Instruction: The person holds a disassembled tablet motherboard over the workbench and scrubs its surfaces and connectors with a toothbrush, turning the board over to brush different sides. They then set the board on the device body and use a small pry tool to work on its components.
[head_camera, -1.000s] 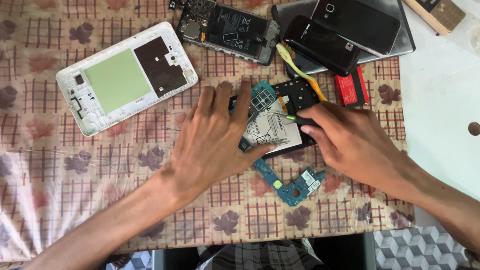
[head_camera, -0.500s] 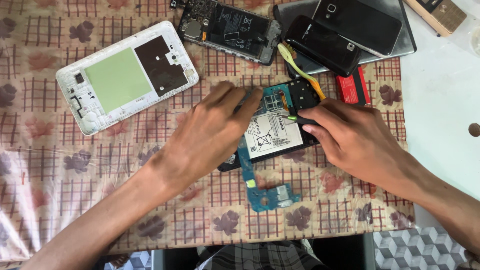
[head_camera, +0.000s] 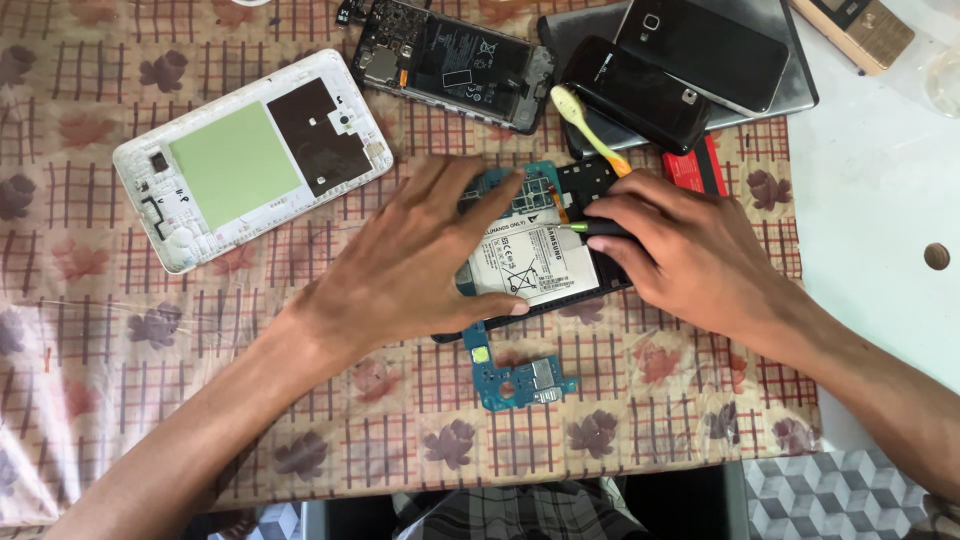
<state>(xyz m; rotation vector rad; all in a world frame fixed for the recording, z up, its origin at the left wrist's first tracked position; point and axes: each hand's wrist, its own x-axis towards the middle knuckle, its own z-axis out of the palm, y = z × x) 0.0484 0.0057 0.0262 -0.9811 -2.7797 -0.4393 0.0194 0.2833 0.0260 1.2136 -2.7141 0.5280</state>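
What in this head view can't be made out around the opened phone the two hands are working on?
- Left side of the opened black phone with white battery: covered by the left hand.
- Tip of the slim green-and-black tool: too small; its handle is hidden in the right hand.
- Dark opened phone with bare circuit board: top left corner cut by the frame's top edge.
- Grey tablet: mostly covered by two stacked black phones.

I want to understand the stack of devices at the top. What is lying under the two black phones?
A flat grey device lies under the two black phones, which hide most of it. Its right edge shows; its face cannot be seen.
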